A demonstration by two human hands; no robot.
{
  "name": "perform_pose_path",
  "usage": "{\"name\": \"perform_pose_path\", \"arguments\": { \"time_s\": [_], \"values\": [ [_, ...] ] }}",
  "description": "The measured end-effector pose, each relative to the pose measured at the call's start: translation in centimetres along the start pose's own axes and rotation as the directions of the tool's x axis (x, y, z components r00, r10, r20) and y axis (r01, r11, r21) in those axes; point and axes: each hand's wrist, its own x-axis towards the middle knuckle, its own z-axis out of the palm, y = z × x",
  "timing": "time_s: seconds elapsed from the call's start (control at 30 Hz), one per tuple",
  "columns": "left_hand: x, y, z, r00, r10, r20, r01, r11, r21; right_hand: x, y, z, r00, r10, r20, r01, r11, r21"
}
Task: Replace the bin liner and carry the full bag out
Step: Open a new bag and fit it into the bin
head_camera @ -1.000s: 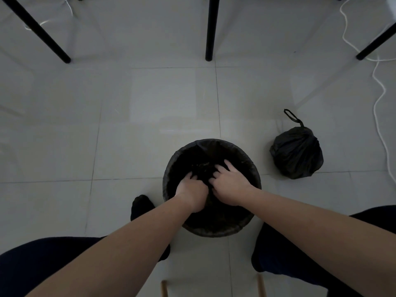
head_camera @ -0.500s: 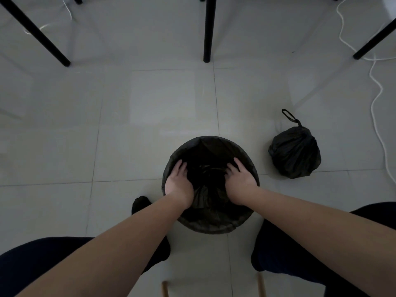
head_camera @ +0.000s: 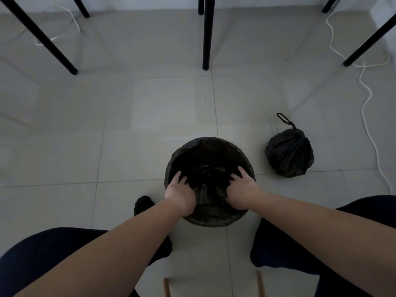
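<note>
Here your left hand and right hand sit inside the bin with fingers spread, gripping nothing, pressing the fresh liner against its walls, seemingly to seat it, while the tied full bag stands right of the bin, ready for carrying

a plain tiled room, home or small office
pale floor tiles, thin black furniture legs, a loose white cable along the floor's right edge, a small lined bin with a tied bag near it.
</note>
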Motion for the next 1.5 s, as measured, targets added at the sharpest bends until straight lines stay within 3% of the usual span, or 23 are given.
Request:
{"name": "perform_pose_path", "arguments": {
  "time_s": [0.07,0.13,0.23,0.3,0.4,0.47,0.53,0.6,0.67,0.73,0.77,0.8,0.87,0.97,1.0,1.17,1.33,1.5],
  "values": [
    [0.0,0.8,-0.6,0.995,0.058,-0.075,-0.069,0.986,-0.153,-0.1,-0.6,-0.5,0.995,-0.051,-0.081,0.062,0.988,0.144],
    [0.0,1.3,-0.9,0.997,0.083,-0.004,-0.082,0.976,-0.2,-0.2,-1.3,-0.5,0.994,-0.106,-0.022,0.108,0.963,0.249],
    [0.1,0.5,0.1,0.988,-0.025,0.156,0.02,0.999,0.034,-0.7,-1.5,0.3,0.977,-0.083,0.196,0.055,0.988,0.144],
    [-0.2,-0.9,0.7,0.991,-0.048,0.125,0.032,0.991,0.127,-1.2,-1.0,0.3,0.975,-0.023,0.222,0.008,0.998,0.068],
    [-0.7,-2.0,0.5,0.998,0.012,-0.055,-0.009,0.998,0.058,-1.6,0.1,-0.5,0.994,-0.045,0.096,0.03,0.987,0.157],
    [-1.6,-1.9,-0.6,0.969,0.029,-0.246,-0.05,0.996,-0.08,-2.2,0.8,-1.6,0.992,-0.069,-0.108,0.096,0.958,0.27],
    [-2.6,-1.8,-1.6,0.912,-0.065,-0.406,-0.061,0.955,-0.29,-3.2,1.4,-2.7,0.951,-0.017,-0.307,0.155,0.889,0.431],
    [-4.0,-2.2,-2.6,0.842,-0.297,-0.45,-0.053,0.785,-0.617,-4.1,2.1,-3.3,0.891,0.128,-0.435,0.161,0.807,0.568],
    [-5.2,-2.7,-3.1,0.755,-0.536,-0.379,-0.078,0.5,-0.862,-4.8,2.5,-3.4,0.796,0.347,-0.495,0.111,0.722,0.683],
    [-5.8,-3.1,-3.1,0.675,-0.689,-0.264,-0.083,0.284,-0.955,-5.3,2.9,-3.2,0.675,0.581,-0.456,0.063,0.57,0.819],
    [-5.8,-3.4,-3.0,0.655,-0.727,-0.206,-0.074,0.209,-0.975,-5.5,3.1,-3.0,0.652,0.659,-0.374,0.044,0.46,0.887],
    [-5.7,-3.7,-2.7,0.656,-0.741,-0.143,-0.054,0.142,-0.988,-5.8,3.3,-3.0,0.661,0.702,-0.268,0.019,0.341,0.94],
    [-5.1,-4.1,-2.1,0.727,-0.687,0.014,-0.002,-0.022,-1.0,-5.9,3.7,-2.8,0.733,0.68,-0.018,-0.056,0.086,0.995],
    [-4.5,-3.9,-2.2,0.889,-0.397,0.23,0.069,-0.38,-0.922,-6.4,3.3,-3.0,0.873,0.419,0.248,-0.095,-0.353,0.931],
    [-4.6,-3.8,-2.5,0.914,-0.317,0.254,0.095,-0.442,-0.892,-6.5,3.1,-3.2,0.903,0.34,0.263,-0.099,-0.431,0.897],
    [-3.9,-4.0,-2.9,0.939,-0.207,0.274,0.099,-0.601,-0.793,-5.3,3.9,-4.2,0.936,0.29,0.197,-0.033,-0.486,0.873],
    [-2.7,-5.6,-3.2,0.875,-0.406,0.264,0.007,-0.534,-0.845,-4.1,5.7,-6.2,0.834,0.538,0.125,0.034,-0.276,0.961],
    [-2.7,-5.5,-4.2,0.927,-0.28,0.248,0.049,-0.567,-0.822,-3.6,5.7,-6.9,0.925,0.356,0.133,0.004,-0.361,0.933]
  ]
}}
